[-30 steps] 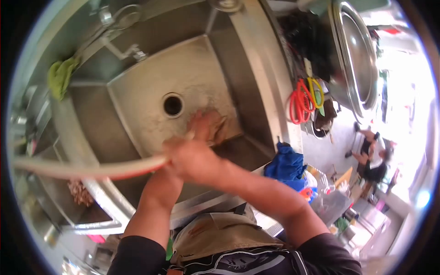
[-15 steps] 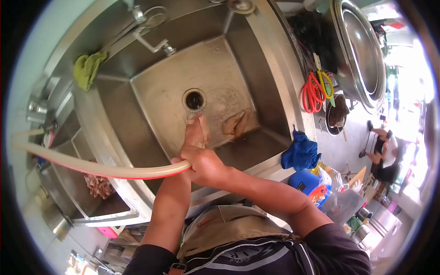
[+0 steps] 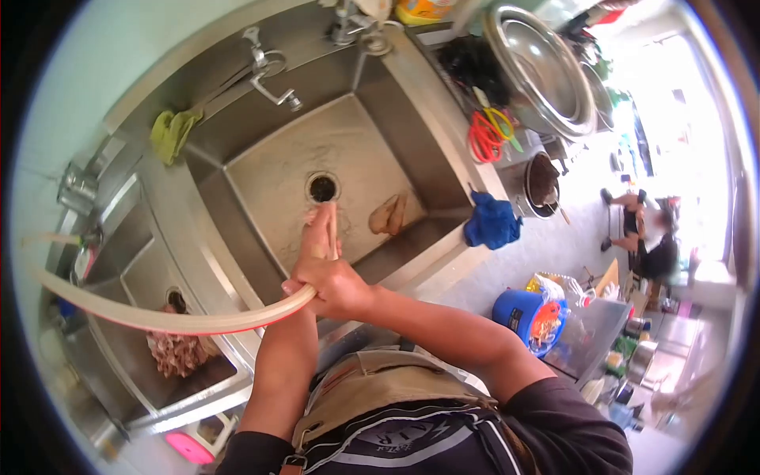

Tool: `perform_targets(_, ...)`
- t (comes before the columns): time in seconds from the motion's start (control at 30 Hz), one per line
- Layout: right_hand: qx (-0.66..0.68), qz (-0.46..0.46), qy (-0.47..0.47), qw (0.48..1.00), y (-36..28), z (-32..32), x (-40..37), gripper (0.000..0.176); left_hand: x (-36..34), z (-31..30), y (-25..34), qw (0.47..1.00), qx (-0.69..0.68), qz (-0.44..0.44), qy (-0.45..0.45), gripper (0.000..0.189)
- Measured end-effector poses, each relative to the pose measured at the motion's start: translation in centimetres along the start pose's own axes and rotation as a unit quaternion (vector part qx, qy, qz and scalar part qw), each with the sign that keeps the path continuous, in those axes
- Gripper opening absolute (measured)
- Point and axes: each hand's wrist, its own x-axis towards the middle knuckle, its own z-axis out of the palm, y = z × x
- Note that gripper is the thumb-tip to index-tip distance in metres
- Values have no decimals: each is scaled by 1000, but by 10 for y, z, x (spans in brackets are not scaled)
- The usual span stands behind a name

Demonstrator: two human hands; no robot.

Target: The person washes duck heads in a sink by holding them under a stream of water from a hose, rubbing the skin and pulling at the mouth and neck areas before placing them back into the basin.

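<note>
My right hand [image 3: 336,289] is closed round a pale hose [image 3: 170,318] with a red stripe, which curves in from the left. My left hand [image 3: 317,233] reaches down over the sink [image 3: 269,162] just below the drain [image 3: 322,188], fingers stretched out. My right hand crosses over the left wrist and hides part of it. A pale strip runs along the left hand's right side; I cannot make out whether it is water or hose. Brownish, elongated pieces [image 3: 388,215] lie wet on the sink floor, right of my left hand.
A faucet [image 3: 277,95] juts over the sink's back edge. A green cloth [image 3: 174,134] and blue cloth [image 3: 492,220] hang on the rims. Raw meat [image 3: 178,348] lies in the left basin. Red-handled scissors [image 3: 483,138] and metal bowls [image 3: 542,67] are at right. A person [image 3: 649,237] sits farther off.
The view has shifted, showing more of the left basin and the floor at right. My hands keep the same crossed pose, and the hose stays in my right hand.
</note>
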Motion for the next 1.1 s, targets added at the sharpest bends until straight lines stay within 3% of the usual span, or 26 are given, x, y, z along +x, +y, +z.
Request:
perform_targets(0.13,-14,-18,27,999,-7,6,-2,32,-13,7,21,994,31,-83,59,34)
perform_targets(0.3,-27,-25,59,998,-21,6,-2,33,-50,8,26,992,17,98,-71,40)
perform_targets(0.37,-41,-33,53,997,-28,3,-3,33,-50,7,25,988,36,126,-87,42)
perform_targets(0.43,-54,-33,43,997,-36,-2,-3,32,-50,9,30,987,108,107,-48,43)
perform_targets(0.53,-40,-75,56,995,-34,0,-3,31,-49,6,30,994,30,31,-98,50)
perform_targets(0.63,-50,-80,43,995,-37,-4,-2,29,-34,-1,34,991,64,-47,-105,60)
perform_targets(0.73,-54,-92,44,993,-37,-8,1,29,-56,12,34,994,20,82,-64,68)
perform_targets(0.83,-43,-107,57,992,-33,-9,2,27,-78,11,45,981,0,116,-155,66)
perform_targets(0.93,-57,-103,58,991,-27,-11,1,25,-67,1,47,988,-51,28,-142,50)
perform_targets(1.03,-74,-86,55,992,-25,-13,2,26,-76,3,47,990,60,117,-60,34)
perform_targets(1.1,-50,-99,65,992,-25,-9,3,26,-74,-4,48,985,120,117,-44,33)
